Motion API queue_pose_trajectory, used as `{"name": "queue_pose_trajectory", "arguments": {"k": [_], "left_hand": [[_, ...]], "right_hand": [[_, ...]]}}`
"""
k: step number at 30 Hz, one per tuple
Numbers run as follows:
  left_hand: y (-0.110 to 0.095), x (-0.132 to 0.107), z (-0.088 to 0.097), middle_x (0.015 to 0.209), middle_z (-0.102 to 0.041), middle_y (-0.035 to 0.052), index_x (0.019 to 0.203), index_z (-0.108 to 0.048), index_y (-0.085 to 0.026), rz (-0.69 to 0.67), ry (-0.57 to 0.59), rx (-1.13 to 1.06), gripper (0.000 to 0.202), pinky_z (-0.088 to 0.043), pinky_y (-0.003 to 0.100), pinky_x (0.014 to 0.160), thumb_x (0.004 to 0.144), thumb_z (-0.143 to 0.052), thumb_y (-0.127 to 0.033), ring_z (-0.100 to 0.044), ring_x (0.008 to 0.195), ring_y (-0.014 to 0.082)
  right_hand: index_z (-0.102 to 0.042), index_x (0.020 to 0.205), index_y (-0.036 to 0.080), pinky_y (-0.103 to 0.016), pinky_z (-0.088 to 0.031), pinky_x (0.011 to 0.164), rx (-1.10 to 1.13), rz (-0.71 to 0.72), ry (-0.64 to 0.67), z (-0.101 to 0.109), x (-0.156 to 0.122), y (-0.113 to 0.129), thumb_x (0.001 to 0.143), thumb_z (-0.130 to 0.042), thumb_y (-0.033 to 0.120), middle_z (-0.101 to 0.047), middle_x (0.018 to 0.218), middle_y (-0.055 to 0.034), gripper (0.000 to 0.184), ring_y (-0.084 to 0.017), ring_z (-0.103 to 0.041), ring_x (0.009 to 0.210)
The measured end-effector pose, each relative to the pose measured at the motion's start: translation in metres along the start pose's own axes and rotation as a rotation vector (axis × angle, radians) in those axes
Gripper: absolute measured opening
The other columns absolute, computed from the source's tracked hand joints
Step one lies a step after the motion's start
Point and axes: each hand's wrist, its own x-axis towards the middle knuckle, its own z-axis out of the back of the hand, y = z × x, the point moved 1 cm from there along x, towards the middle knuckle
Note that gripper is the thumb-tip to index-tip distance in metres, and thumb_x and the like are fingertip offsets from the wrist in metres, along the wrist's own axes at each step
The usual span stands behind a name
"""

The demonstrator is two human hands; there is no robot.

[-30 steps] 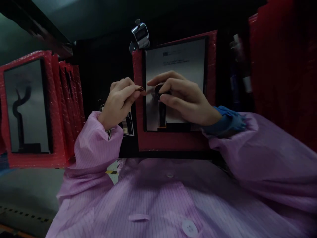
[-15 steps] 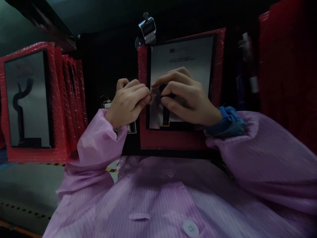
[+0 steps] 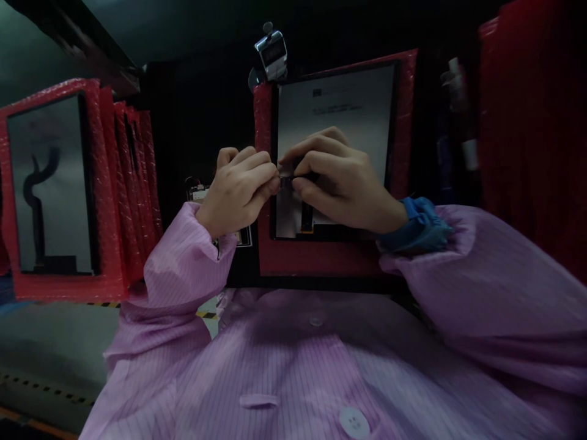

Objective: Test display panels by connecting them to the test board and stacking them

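Note:
A display panel with a silvery back and black edge lies on a red bubble-wrap sheet. From its lower edge a black flex cable runs up to my right hand, whose thumb and index finger pinch the cable's end. My left hand is closed at the panel's left edge, thumb against fingers, on a small connector piece that shows between the two hands. The fingertips hide most of that piece, and I cannot tell whether it is joined to the cable.
Left stands a row of red bubble-wrap sleeves, with another display panel in front. A silver tally counter sits behind the work. A circuit board lies partly under my left wrist. Pens and red wrap are right.
My right hand has shifted slightly left with the flex cable, narrowing the gap between the fingertips of both hands. My left hand stays nearly in place.

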Motion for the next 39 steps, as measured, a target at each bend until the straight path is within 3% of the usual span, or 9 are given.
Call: {"name": "queue_pose_trajectory", "arguments": {"k": [17,28,33,39], "left_hand": [[0.003,0.000,-0.001,0.088,-0.066,0.0028,0.085,-0.063,-0.023,0.031,0.032,0.020,0.033,-0.033,0.046,0.096,0.106,-0.040,-0.034,-0.059,0.096,0.0240],[0.008,-0.004,0.008,0.080,-0.073,0.0011,0.086,-0.074,-0.024,-0.031,-0.045,0.058,0.034,-0.032,0.045,0.091,0.105,-0.052,-0.041,-0.059,0.083,0.0202],[0.007,-0.004,0.016,0.083,-0.076,0.0020,0.097,-0.078,-0.026,0.031,-0.066,0.054,0.027,-0.036,0.046,0.093,0.104,-0.055,-0.039,-0.062,0.084,0.0210],[0.006,-0.006,0.023,0.084,-0.076,0.0000,0.085,-0.071,-0.029,0.090,-0.103,0.115,0.020,-0.043,0.052,0.092,0.098,-0.057,-0.034,-0.067,0.086,0.0263]], "right_hand": [[-0.062,0.085,0.025,-0.054,-0.049,0.104,0.025,-0.013,0.051,0.002,0.000,0.002,0.099,-0.056,0.032,-0.069,0.119,-0.0053,0.016,-0.029,-0.059,0.116],[-0.061,0.092,0.022,-0.049,-0.051,0.102,-0.019,0.108,0.008,-0.004,0.001,-0.007,0.103,-0.053,0.030,-0.067,0.120,-0.0086,0.016,-0.025,-0.056,0.115],[-0.065,0.096,0.022,-0.048,-0.051,0.105,-0.002,0.130,0.026,-0.006,0.007,-0.009,0.105,-0.051,0.033,-0.065,0.122,-0.0102,0.019,-0.025,-0.053,0.118],[-0.069,0.110,0.022,-0.044,-0.054,0.106,-0.016,0.044,0.072,-0.002,0.026,0.003,0.104,-0.056,0.038,-0.065,0.124,-0.0094,0.022,-0.021,-0.059,0.117]]}}
